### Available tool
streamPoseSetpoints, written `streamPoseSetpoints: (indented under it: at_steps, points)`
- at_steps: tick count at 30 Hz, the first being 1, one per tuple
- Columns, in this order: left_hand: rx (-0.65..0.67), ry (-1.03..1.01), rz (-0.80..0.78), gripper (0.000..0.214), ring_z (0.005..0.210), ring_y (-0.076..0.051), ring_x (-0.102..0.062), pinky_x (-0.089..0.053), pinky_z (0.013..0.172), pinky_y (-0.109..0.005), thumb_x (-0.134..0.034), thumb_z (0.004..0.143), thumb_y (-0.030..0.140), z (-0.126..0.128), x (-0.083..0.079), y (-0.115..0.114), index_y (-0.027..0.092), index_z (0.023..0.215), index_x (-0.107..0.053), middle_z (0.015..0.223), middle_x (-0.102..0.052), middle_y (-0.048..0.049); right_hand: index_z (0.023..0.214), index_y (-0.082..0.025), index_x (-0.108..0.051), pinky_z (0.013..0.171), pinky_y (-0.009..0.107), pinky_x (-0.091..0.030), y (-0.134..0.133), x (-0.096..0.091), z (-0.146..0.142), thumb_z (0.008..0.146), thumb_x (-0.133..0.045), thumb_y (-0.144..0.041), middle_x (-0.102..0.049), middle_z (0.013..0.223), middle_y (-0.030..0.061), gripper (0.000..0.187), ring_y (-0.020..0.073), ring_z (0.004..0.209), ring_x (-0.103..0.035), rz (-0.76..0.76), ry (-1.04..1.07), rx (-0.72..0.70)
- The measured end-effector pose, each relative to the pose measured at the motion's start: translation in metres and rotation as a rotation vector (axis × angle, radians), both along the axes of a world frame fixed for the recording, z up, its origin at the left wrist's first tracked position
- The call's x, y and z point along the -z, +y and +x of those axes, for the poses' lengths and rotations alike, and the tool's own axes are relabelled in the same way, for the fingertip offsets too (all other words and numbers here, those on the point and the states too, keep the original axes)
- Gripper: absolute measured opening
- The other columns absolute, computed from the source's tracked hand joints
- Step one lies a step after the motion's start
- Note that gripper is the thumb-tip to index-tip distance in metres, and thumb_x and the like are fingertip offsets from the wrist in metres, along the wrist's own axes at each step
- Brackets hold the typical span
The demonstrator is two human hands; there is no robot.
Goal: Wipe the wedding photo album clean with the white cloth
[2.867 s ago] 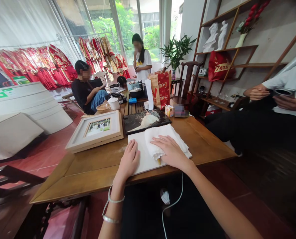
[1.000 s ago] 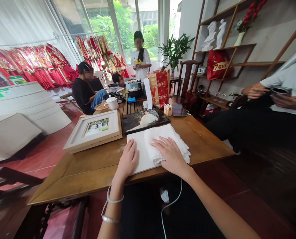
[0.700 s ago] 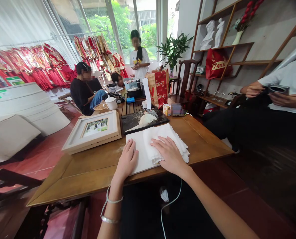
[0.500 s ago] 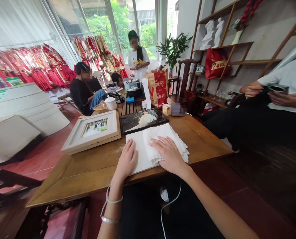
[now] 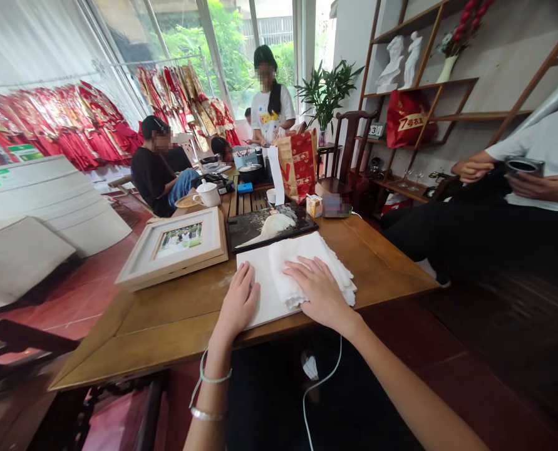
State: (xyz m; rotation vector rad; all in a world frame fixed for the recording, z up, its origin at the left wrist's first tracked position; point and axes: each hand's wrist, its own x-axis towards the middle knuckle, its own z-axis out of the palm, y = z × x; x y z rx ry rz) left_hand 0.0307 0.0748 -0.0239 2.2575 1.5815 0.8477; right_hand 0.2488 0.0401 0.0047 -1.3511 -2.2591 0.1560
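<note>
A flat white panel (image 5: 262, 268) lies at the near edge of the wooden table (image 5: 175, 313). Spread over its right part is a folded white cloth (image 5: 288, 252) with ruffled edges. My right hand (image 5: 320, 293) rests palm down on the cloth, its fingers stretched out. At the panel's left edge lies my left hand (image 5: 241, 299), fingers extended and touching the panel. Just beyond the panel is a dark glossy picture panel (image 5: 269, 227) showing a white dress. A light-framed photo (image 5: 180, 241) lies to the left, stacked on another frame.
Behind stand a white lidded cup (image 5: 207, 193), a red-and-tan paper bag (image 5: 297, 164) and a small carton (image 5: 314, 206). A white cable (image 5: 307, 401) hangs across my lap. One person (image 5: 537, 156) sits at right; others are at the far end.
The standing person at the far end has shifted to the right and stands taller in view. The seated person at right has tilted the dark object in hand. My hands have not visibly moved.
</note>
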Motion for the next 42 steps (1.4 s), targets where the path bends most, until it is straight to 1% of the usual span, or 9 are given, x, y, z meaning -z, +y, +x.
streamPoseSetpoints:
  at_steps: [4,11,22,25,31,42]
  points:
    - [-0.006,-0.007,-0.011,0.05,0.141,-0.028,-0.027,-0.02,0.116,-0.048,-0.038,0.09,0.032,0.0002,-0.0003,-0.0002,0.011,0.135,-0.045,0.149,-0.036,-0.0168,0.125,-0.021,-0.051,0.113,0.046,-0.013,-0.0006,-0.0002,-0.0001,0.057,-0.048,-0.003,-0.048,0.14,0.0026,0.071,0.0244,0.132,-0.032,0.008,-0.004,0.0]
    - [0.002,-0.006,-0.009,0.05,0.141,-0.028,-0.026,-0.021,0.116,-0.048,-0.038,0.091,0.031,-0.0004,-0.0002,-0.0007,0.011,0.135,-0.045,0.15,-0.035,-0.0165,0.125,-0.02,-0.051,0.112,0.046,-0.014,-0.0004,-0.0017,0.0006,0.056,-0.048,-0.003,-0.049,0.139,0.0043,0.071,0.0246,0.132,-0.032,0.002,-0.005,-0.01]
    - [-0.005,-0.006,-0.037,0.051,0.142,-0.027,-0.025,-0.02,0.116,-0.048,-0.037,0.09,0.032,0.0009,-0.0025,-0.002,0.009,0.136,-0.044,0.15,-0.034,-0.017,0.124,-0.02,-0.05,0.112,0.047,-0.014,0.0004,0.0024,0.0012,0.057,-0.049,-0.003,-0.049,0.139,0.005,0.07,0.0245,0.132,-0.031,0.016,0.015,-0.014]
    - [-0.005,-0.004,-0.031,0.052,0.142,-0.028,-0.024,-0.02,0.116,-0.049,-0.037,0.091,0.032,0.0005,-0.0012,-0.0011,0.008,0.136,-0.044,0.15,-0.034,-0.0175,0.125,-0.02,-0.05,0.112,0.047,-0.014,0.0002,0.002,0.001,0.057,-0.049,-0.003,-0.049,0.139,0.005,0.07,0.025,0.132,-0.031,0.014,0.01,-0.011]
    - [-0.003,-0.013,-0.009,0.05,0.141,-0.028,-0.026,-0.021,0.115,-0.05,-0.038,0.091,0.032,-0.0003,0.0011,-0.0005,0.012,0.136,-0.045,0.15,-0.035,-0.0163,0.124,-0.021,-0.05,0.112,0.048,-0.015,0.0003,0.0022,0.0009,0.057,-0.049,-0.003,-0.05,0.139,0.0048,0.07,0.0253,0.132,-0.032,0.024,0.018,-0.015]
    - [-0.005,0.0,-0.015,0.05,0.141,-0.028,-0.026,-0.02,0.116,-0.049,-0.038,0.091,0.031,0.0004,-0.0012,-0.001,0.009,0.135,-0.045,0.149,-0.035,-0.0178,0.125,-0.02,-0.051,0.112,0.048,-0.015,0.0004,0.0024,0.0016,0.056,-0.048,-0.003,-0.05,0.138,0.0047,0.071,0.0253,0.132,-0.032,0.034,-0.003,-0.018]
